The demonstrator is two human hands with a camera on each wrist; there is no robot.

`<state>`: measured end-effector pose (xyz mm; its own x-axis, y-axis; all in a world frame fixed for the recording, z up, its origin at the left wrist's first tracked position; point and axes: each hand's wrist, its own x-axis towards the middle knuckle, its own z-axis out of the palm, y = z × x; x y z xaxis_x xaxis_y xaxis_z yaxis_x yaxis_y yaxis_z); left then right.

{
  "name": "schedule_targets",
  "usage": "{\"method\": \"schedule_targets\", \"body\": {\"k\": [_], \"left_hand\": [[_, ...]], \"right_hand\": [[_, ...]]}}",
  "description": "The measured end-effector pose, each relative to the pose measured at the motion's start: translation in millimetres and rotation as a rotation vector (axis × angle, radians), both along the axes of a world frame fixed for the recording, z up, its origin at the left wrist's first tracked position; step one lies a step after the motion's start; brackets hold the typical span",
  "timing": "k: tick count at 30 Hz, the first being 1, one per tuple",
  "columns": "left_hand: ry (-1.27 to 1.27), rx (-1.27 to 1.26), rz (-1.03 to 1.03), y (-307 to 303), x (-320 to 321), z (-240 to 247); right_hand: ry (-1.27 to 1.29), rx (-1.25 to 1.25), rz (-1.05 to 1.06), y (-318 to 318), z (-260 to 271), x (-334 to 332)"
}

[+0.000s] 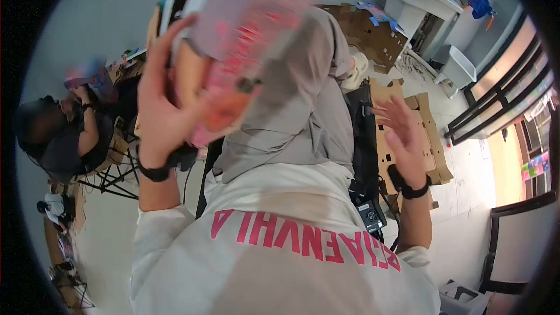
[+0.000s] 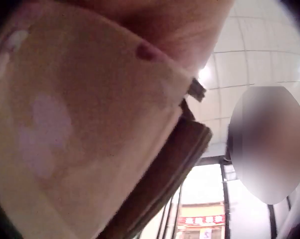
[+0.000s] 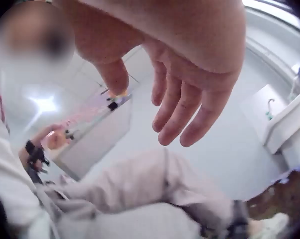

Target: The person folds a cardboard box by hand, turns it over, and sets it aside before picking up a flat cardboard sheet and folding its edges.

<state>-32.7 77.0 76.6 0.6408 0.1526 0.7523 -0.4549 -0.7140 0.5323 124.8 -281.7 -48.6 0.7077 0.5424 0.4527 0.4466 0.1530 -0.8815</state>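
Box point(image 1: 251, 41), long axis probably aslant

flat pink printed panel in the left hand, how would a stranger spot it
In the head view, find the grey trousers across the middle, then the left hand beside them. It holds a flat pink printed panel, blurred here. Its red lettering and orange patch set it apart from the brown cardboard pieces on the floor.
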Motion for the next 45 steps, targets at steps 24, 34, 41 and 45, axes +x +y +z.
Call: {"method": "schedule_targets", "body": {"k": [24,34,41,45], "left_hand": [[-0.015,-0.391,-0.185,18.1,122.8,-67.9],[-0.211,-0.594,-0.136,-17.4,127.2,-128.6],[-0.123,-0.663,0.083,1.5,132.7,-155.6],[-0.208,-0.666,0.028,-16.0,127.5,-145.4]], "right_hand": [[0.300,0.323,-0.218,72.1,36.0,70.5],[-0.094,0.404,-0.489,119.0,11.2,60.3],[-0.085,0.285,-0.381,136.6,-19.6,60.4],[-0.231,0.200,-0.499,141.5,-26.2,61.3]]}}
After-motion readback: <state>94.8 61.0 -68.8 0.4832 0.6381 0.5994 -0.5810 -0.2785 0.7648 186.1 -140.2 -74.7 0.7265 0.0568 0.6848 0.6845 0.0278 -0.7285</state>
